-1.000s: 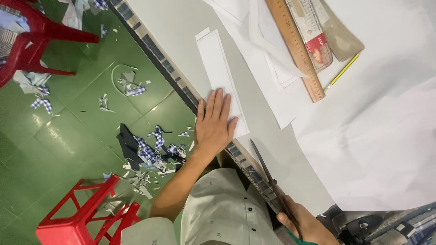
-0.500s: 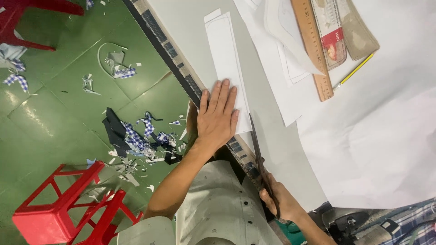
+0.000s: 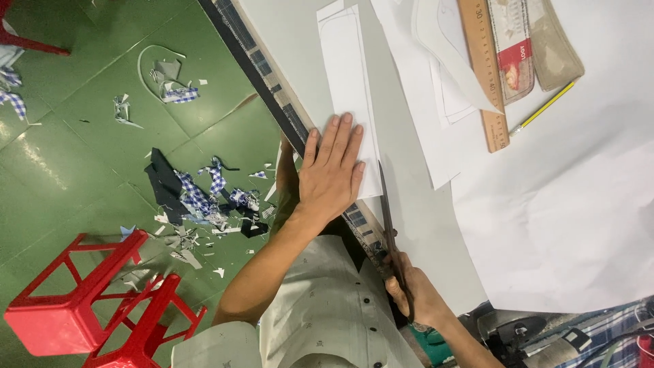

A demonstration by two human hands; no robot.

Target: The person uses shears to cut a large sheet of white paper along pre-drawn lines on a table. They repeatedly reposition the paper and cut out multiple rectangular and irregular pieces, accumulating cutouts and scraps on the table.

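Lying at the near edge of the grey table [image 3: 300, 41], a long white paper strip [image 3: 351, 82] pinned under the flat, open left hand [image 3: 332, 174], scissors [image 3: 388, 211] alongside, handles hidden inside the clenched right hand [image 3: 412, 293].

One label shows: a small red rectangular sticker [image 3: 520, 56] with pale print, stuck on the clear plastic ruler [image 3: 512, 41] lying at the top of the worktop [image 3: 409, 225], just beside the wooden ruler [image 3: 485, 75].
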